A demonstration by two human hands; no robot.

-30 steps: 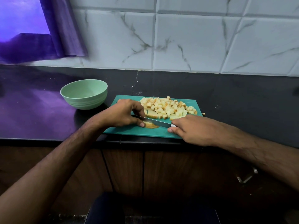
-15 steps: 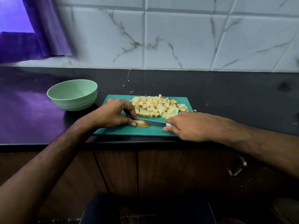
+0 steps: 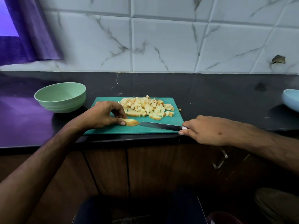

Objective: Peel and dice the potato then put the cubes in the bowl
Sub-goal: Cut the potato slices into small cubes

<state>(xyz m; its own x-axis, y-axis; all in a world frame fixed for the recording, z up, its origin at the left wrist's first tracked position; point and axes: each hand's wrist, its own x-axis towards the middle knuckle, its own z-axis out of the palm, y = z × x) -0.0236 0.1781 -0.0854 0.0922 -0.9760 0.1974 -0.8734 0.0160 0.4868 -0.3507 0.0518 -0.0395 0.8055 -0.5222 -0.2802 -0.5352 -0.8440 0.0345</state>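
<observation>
Bowl (image 3: pixel 60 97) left of cutting board (image 3: pixel 145 128)

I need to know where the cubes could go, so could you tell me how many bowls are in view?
2. A green bowl stands on the counter, left of the cutting board. A blue bowl sits at the far right, cut off by the frame edge.
</observation>
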